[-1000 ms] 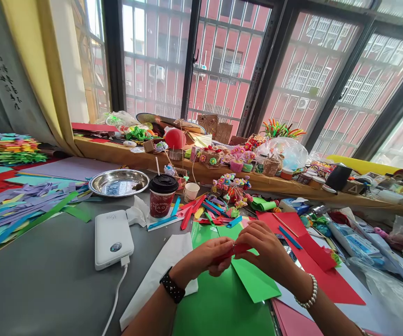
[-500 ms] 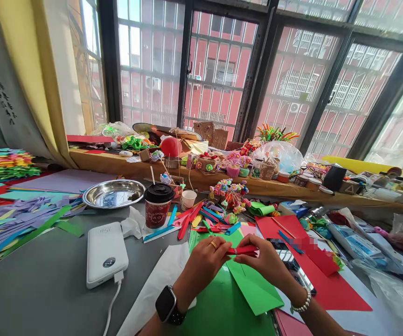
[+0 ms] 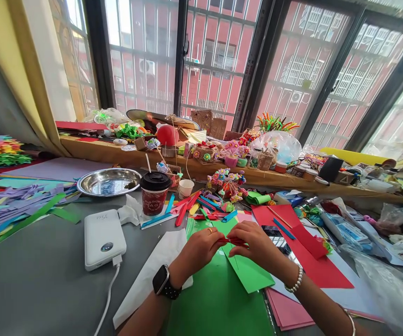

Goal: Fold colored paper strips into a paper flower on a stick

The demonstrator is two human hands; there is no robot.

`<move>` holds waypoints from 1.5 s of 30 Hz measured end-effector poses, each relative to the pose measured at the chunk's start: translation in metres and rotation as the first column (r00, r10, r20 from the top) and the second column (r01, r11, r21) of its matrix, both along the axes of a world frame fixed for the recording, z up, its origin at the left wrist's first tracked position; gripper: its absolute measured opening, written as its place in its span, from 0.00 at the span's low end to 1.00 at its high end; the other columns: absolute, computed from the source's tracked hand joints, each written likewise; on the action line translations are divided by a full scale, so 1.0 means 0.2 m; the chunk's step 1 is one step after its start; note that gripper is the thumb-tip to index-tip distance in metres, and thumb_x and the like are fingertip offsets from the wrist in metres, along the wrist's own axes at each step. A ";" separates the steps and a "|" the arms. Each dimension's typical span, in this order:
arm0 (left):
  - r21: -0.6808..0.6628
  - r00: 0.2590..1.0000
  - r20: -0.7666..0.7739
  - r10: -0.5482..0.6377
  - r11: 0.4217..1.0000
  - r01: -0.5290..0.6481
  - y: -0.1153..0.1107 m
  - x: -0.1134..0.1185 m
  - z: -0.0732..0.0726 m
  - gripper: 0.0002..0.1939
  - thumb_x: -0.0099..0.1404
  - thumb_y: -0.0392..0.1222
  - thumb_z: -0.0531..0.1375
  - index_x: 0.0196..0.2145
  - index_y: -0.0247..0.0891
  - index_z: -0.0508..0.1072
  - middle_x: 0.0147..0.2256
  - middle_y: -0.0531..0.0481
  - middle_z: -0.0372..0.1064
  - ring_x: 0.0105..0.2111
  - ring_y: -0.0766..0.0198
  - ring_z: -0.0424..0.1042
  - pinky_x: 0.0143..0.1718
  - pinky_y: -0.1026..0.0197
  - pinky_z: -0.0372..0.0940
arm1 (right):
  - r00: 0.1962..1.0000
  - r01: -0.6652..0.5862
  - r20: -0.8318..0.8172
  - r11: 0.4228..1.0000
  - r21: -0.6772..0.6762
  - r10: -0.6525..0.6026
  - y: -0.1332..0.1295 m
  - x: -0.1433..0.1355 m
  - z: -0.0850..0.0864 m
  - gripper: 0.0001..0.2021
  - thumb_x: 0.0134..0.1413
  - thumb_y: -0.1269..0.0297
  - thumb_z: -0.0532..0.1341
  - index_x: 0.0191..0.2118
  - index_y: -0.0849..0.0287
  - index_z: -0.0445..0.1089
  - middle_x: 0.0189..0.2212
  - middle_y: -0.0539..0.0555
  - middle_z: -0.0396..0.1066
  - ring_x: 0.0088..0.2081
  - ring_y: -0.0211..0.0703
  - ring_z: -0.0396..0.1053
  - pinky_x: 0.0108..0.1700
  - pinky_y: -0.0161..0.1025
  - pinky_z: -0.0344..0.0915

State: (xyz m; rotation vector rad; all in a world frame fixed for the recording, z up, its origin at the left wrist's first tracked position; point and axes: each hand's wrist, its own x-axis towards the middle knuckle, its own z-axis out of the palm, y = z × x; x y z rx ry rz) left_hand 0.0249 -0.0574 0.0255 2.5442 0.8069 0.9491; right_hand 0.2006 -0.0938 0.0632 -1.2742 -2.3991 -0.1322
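A small folded red paper piece (image 3: 235, 241) is pinched between both hands above a green sheet. My left hand (image 3: 199, 247), with a ring and a black watch, grips its left end. My right hand (image 3: 253, 240), wearing a bead bracelet, has fingers bent over its right part and hides much of it. Under the hands lie a light green paper (image 3: 248, 270) and a larger green mat (image 3: 218, 303). Beside my right hand are a dark phone (image 3: 278, 239) and a red sheet (image 3: 322, 266).
A lidded cup (image 3: 154, 193), a white power bank (image 3: 104, 238) with a cable and a metal plate (image 3: 108, 182) stand to the left. Purple strips (image 3: 30, 203) are heaped at far left. Behind, a crowded ledge (image 3: 124, 156) runs below the windows.
The view has tilted down slightly. The red paper now shows less between my hands, and my right hand's fingers have curled further over it.
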 end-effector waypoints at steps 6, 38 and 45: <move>-0.006 0.999 -0.022 0.039 0.999 -0.039 0.01 -0.01 0.00 0.14 0.61 0.45 0.47 0.30 0.39 0.70 0.27 0.49 0.68 0.27 0.64 0.64 0.28 0.64 0.52 | 0.994 0.023 0.107 0.994 0.105 -0.034 0.04 -0.03 -0.03 0.17 0.37 0.48 0.59 0.27 0.59 0.67 0.24 0.51 0.68 0.30 0.40 0.64 0.34 0.38 0.58; -0.868 0.933 0.318 0.169 0.448 0.214 0.07 0.03 -0.04 0.20 0.46 0.57 0.55 0.22 0.36 0.56 0.14 0.60 0.56 0.12 0.76 0.48 0.15 0.68 0.42 | 0.922 -0.062 0.372 0.904 0.424 -0.111 0.07 -0.09 -0.12 0.10 0.52 0.61 0.53 0.25 0.61 0.63 0.21 0.50 0.64 0.26 0.40 0.61 0.37 0.42 0.53; -0.856 0.963 0.239 0.123 0.494 0.150 0.07 0.03 -0.04 0.19 0.49 0.56 0.53 0.24 0.35 0.58 0.15 0.59 0.59 0.12 0.75 0.52 0.15 0.69 0.47 | 0.904 -0.070 0.411 0.908 0.413 -0.117 0.07 -0.09 -0.16 0.10 0.54 0.65 0.51 0.26 0.61 0.63 0.21 0.52 0.64 0.26 0.41 0.62 0.36 0.43 0.54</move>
